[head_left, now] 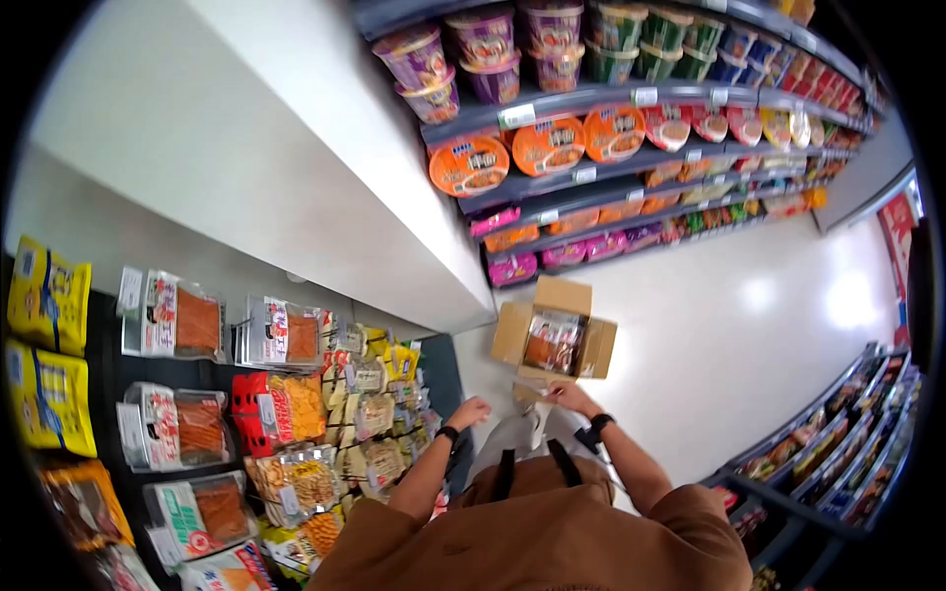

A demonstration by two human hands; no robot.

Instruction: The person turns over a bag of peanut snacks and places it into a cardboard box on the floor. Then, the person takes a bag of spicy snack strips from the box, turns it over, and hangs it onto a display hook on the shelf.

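Note:
An opened cardboard box (595,349) stands on the floor in front of me with its flaps spread. Inside it lie clear-and-red snack packs (554,341) with reddish-brown contents. My right hand (570,396) is just in front of the box's near flap, its fingers pinched together at a small pale thing too blurred to name. My left hand (471,413) hangs beside the snack rack with its fingers curled in, and nothing shows in it. Both wrists wear a dark band.
To my left a rack holds hanging snack packs (281,412) and yellow bags (49,394). A white pillar (325,167) rises ahead. Beyond it, shelves carry orange instant noodle bowls (549,146) and purple cups (485,39). Another shelf unit (828,443) stands at right on the pale floor (709,325).

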